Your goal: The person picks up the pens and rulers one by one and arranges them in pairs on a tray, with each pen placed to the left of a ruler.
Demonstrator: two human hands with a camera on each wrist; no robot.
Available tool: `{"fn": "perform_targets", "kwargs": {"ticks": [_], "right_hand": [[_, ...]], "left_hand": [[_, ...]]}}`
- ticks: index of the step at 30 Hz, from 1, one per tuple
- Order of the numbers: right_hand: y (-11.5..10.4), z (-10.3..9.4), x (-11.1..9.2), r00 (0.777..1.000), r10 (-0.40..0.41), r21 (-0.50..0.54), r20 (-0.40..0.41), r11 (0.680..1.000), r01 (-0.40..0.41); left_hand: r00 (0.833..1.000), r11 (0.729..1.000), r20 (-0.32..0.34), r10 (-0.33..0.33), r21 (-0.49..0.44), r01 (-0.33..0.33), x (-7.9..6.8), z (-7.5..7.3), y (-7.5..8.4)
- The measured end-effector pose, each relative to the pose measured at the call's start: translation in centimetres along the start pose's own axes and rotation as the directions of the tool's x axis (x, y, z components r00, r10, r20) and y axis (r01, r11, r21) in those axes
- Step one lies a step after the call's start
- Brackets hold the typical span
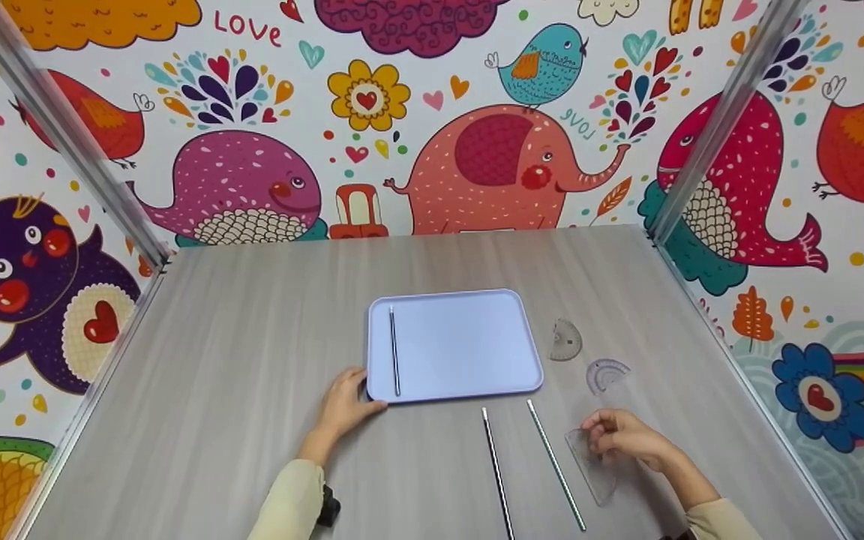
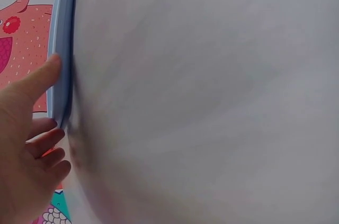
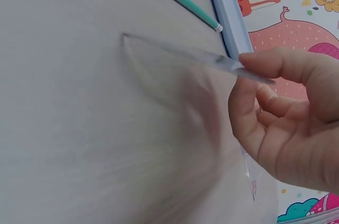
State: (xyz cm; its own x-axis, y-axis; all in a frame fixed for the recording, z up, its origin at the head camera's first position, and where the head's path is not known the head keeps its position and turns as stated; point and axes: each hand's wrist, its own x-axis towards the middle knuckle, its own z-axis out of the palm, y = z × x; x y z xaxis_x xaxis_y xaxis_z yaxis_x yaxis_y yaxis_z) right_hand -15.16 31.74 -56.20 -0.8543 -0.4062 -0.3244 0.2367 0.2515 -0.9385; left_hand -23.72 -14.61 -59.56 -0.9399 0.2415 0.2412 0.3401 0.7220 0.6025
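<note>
A light-blue tray [image 1: 454,345] lies on the table with a dark pencil [image 1: 395,352] along its left side. At the tray's near left corner, my left hand [image 1: 346,401] holds the edge; in the left wrist view its thumb [image 2: 50,70] lies against the rim and the fingers bend near the corner. My right hand [image 1: 623,439] pinches a clear plastic set square [image 1: 593,472] between thumb and fingers. Seen from the right wrist, the set square [image 3: 180,52] is nearly edge-on, tilted over the table. A green pencil [image 1: 556,465] lies just left of it.
Beyond my right hand lie two clear protractors, one greyish [image 1: 567,341] and one purple-tinted [image 1: 607,375]. Another dark pencil [image 1: 497,472] lies left of the green one. Patterned walls and metal posts [image 1: 724,112] border the grey wood-look table [image 1: 252,337].
</note>
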Motion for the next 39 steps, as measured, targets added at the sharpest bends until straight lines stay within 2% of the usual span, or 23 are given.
{"fn": "perform_targets", "kwargs": {"ticks": [3, 9, 21, 32, 39], "right_hand": [[-0.3, 0.1, 0.3, 1.0, -0.021, 0.033, 0.015, 0.999, 0.02], [-1.2, 0.8, 1.1, 1.0, -0.011, 0.072, 0.007, 0.997, 0.011], [-3.3, 2.9, 3.5, 0.999, -0.048, 0.084, 0.004, 0.995, 0.047], [-5.8, 5.5, 6.3, 0.997, -0.081, 0.121, 0.015, 0.99, 0.078], [-7.1, 7.2, 8.1, 0.994, -0.107, 0.147, 0.019, 0.984, 0.103]], "left_hand": [[1.0, 1.0, -0.001, -0.011, -0.009, 0.011, 0.0, 0.0, 0.1], [1.0, 1.0, -0.014, 0.012, 0.008, -0.012, 0.0, 0.0, 0.0], [1.0, 1.0, 0.001, -0.008, -0.005, 0.008, 0.0, 0.0, 0.0], [1.0, 1.0, -0.003, -0.003, -0.018, 0.003, 0.0, 0.1, 0.0], [1.0, 1.0, -0.003, -0.007, 0.006, 0.007, 0.0, 0.0, 0.1]]}}
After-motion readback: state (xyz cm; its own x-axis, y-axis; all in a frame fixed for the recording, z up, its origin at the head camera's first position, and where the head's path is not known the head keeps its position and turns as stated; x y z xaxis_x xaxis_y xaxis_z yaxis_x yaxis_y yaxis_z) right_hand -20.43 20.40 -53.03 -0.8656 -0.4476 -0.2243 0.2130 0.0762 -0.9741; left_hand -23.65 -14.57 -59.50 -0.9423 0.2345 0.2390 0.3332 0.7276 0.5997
